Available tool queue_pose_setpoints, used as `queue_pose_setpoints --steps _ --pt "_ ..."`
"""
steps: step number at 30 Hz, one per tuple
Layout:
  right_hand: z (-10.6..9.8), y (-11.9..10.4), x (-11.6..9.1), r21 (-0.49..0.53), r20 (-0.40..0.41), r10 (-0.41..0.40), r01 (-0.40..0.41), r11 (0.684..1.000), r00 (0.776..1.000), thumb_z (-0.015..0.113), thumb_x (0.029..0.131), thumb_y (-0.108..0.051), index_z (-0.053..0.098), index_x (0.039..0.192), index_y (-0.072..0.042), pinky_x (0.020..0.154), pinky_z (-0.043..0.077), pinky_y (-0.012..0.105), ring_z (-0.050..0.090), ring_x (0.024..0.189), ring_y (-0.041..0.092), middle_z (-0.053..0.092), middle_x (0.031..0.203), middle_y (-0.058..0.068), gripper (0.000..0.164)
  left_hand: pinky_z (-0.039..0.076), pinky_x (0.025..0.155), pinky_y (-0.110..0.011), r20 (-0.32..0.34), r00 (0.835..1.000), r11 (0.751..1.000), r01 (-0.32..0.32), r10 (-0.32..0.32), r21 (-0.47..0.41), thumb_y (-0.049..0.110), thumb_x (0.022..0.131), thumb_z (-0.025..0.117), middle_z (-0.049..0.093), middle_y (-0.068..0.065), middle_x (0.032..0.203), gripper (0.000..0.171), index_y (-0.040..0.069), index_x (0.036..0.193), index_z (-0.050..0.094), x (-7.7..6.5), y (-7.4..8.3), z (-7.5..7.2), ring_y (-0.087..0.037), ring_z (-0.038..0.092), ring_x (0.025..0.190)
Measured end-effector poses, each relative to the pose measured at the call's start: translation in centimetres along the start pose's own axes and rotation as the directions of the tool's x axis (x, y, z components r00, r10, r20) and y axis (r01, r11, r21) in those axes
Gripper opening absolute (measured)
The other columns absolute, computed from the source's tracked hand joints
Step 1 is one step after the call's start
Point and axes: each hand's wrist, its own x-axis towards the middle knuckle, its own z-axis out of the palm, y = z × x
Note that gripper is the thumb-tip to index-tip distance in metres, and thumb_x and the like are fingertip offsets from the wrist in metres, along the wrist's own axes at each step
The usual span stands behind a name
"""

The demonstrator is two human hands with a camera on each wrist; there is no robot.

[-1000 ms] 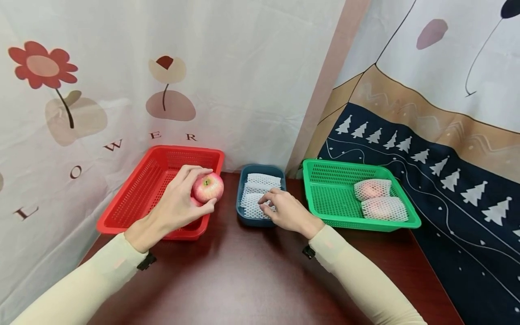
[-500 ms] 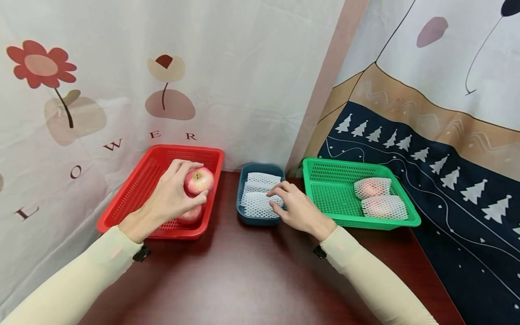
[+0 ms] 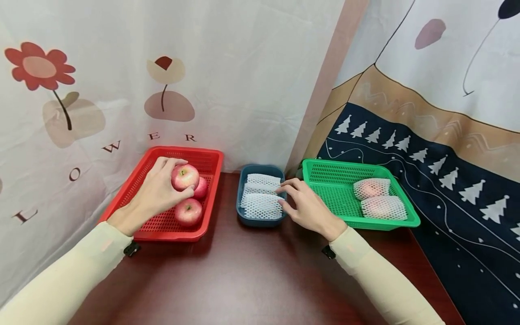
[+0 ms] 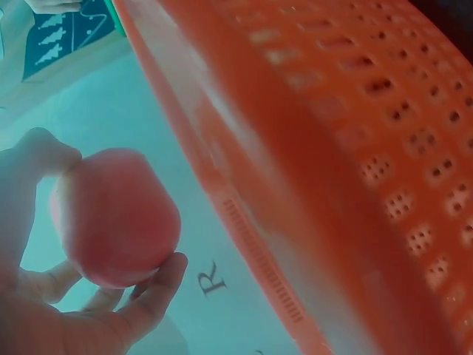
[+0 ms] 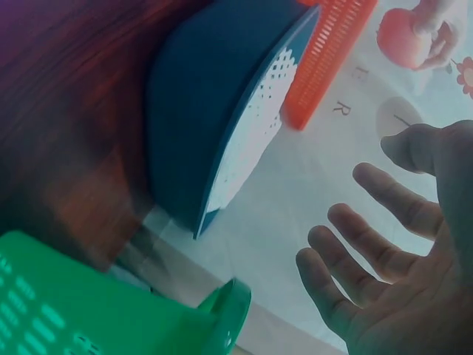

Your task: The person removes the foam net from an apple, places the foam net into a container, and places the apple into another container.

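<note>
My left hand [image 3: 156,189] grips a red apple [image 3: 185,176] between thumb and fingers, held above the red basket [image 3: 162,235]. In the left wrist view the same apple [image 4: 118,218] sits in the curled fingers, apart from the basket's wall. Two more apples lie in that basket: one close by the right wall [image 3: 201,188], one nearer the front [image 3: 188,212]. My right hand [image 3: 310,207] hovers over the right edge of the dark blue bin [image 3: 260,222], which holds white foam net sleeves [image 3: 262,205]. Nothing is held in it; the right wrist view has its fingers [image 5: 369,240] spread and loosely bent.
On the right stands a green basket [image 3: 337,221] with two apples in white foam nets [image 3: 383,207] at its right end. All three containers rest on a dark red-brown table [image 3: 243,271]. Printed curtains [image 3: 252,90] hang close behind them.
The left hand has carried its apple leftward, from the red basket's right rim to over its inside, uncovering the apples below. The right hand has drawn rightward from over the foam sleeves, holding nothing.
</note>
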Motion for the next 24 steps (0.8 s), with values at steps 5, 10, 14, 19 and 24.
queue_pose_setpoints --steps 5,10,14,19,24 --pt "-0.7 0.5 -0.1 -0.009 -0.017 0.007 -0.008 1.000 1.000 0.082 0.110 -0.023 0.080 0.139 -0.012 0.116 0.062 0.056 0.068 0.137 0.034 0.070 0.150 0.013 0.031 0.052 0.106 -0.065 0.011 1.000 1.000 0.024 -0.024 0.019 0.024 0.090 0.092 0.059 -0.027 0.144 0.068 0.004 0.148 0.062 0.3 -0.9 -0.6 -0.043 0.055 0.132" --pt "-1.3 1.1 -0.3 -0.005 -0.015 0.029 -0.029 1.000 0.999 0.081 0.111 -0.022 0.080 0.141 -0.013 0.118 0.060 0.059 0.067 0.140 0.037 0.069 0.152 0.014 0.032 0.052 0.106 -0.065 0.045 0.996 0.996 0.079 -0.081 0.043 0.025 0.090 0.091 0.056 -0.030 0.148 0.075 0.001 0.153 0.060 0.8 -1.9 -1.0 -0.046 0.056 0.132" --pt "-1.9 1.7 -0.7 -0.003 -0.015 0.053 -0.053 0.999 0.998 0.081 0.111 -0.023 0.079 0.142 -0.012 0.121 0.059 0.062 0.066 0.143 0.039 0.069 0.154 0.015 0.033 0.051 0.103 -0.066 0.071 0.992 0.993 0.096 -0.100 0.063 0.024 0.089 0.091 0.054 -0.035 0.148 0.077 -0.004 0.154 0.059 1.5 -2.6 -1.2 -0.050 0.055 0.131" --pt "-2.5 2.6 -1.2 -0.004 -0.023 0.082 -0.082 0.997 0.996 0.081 0.111 -0.024 0.079 0.143 -0.011 0.119 0.060 0.063 0.065 0.144 0.040 0.069 0.155 0.017 0.035 0.050 0.109 -0.071 0.103 0.988 0.990 0.108 -0.117 0.087 0.025 0.088 0.091 0.051 -0.040 0.151 0.080 -0.010 0.153 0.059 2.7 -3.4 -1.5 -0.054 0.050 0.138" --pt "-3.3 3.4 -1.8 -0.002 -0.017 0.124 -0.124 0.992 0.992 0.080 0.112 -0.025 0.079 0.143 -0.010 0.122 0.058 0.064 0.063 0.148 0.040 0.068 0.156 0.016 0.035 0.051 0.109 -0.073 0.140 0.980 0.985 0.126 -0.142 0.113 0.027 0.090 0.090 0.048 -0.043 0.151 0.082 -0.013 0.154 0.056 3.8 -4.0 -1.6 -0.056 0.052 0.133"
